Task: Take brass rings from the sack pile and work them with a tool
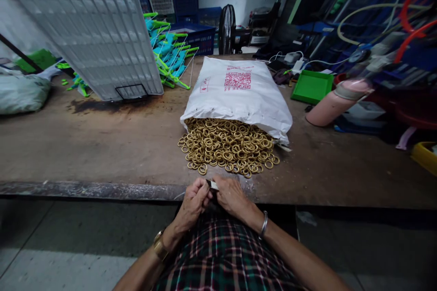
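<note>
At the table's front edge my left hand (pixel 195 200) and my right hand (pixel 232 194) are close together, both with fingers closed. Between them shows a small piece with a white strip and a dark part (pixel 213 185); its kind is not clear. The fingers of my right hand pinch it, while those of my left meet its dark end. Just beyond my hands lies a heap of brass-coloured rings (pixel 228 145). They spill from the mouth of a white sack (pixel 239 95) with red print, which lies on its side.
The brown wooden table (pixel 102 145) runs across the view. A large pale ribbed panel (pixel 102 32) stands at the left, beside green and turquoise plastic pieces (pixel 170 54). A green tray (pixel 312 86) and a pink bottle (pixel 336 102) are at the right; a black fan (pixel 227 29) is behind.
</note>
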Demonstrator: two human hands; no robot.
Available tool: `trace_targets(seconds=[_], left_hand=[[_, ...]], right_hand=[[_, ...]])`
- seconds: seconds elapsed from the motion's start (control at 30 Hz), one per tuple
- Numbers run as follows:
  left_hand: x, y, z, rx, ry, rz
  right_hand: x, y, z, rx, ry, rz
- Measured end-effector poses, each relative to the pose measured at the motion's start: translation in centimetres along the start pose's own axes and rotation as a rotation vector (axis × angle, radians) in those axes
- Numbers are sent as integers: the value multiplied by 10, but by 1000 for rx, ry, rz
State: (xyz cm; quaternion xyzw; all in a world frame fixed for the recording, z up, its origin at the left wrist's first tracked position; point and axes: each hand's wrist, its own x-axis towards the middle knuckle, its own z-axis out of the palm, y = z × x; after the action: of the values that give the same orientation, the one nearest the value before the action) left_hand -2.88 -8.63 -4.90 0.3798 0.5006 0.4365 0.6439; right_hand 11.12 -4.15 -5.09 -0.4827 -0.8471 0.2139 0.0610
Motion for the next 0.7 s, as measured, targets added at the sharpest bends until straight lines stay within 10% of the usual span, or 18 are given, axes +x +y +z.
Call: trace_targets(seconds=[0.47, 0.7], left_hand=[[-7, 13, -25, -656, 217, -160], [9, 11, -32, -820, 131, -195]], right_hand=[[46, -18, 6, -73, 81, 105], [50, -11, 7, 101, 192, 94]])
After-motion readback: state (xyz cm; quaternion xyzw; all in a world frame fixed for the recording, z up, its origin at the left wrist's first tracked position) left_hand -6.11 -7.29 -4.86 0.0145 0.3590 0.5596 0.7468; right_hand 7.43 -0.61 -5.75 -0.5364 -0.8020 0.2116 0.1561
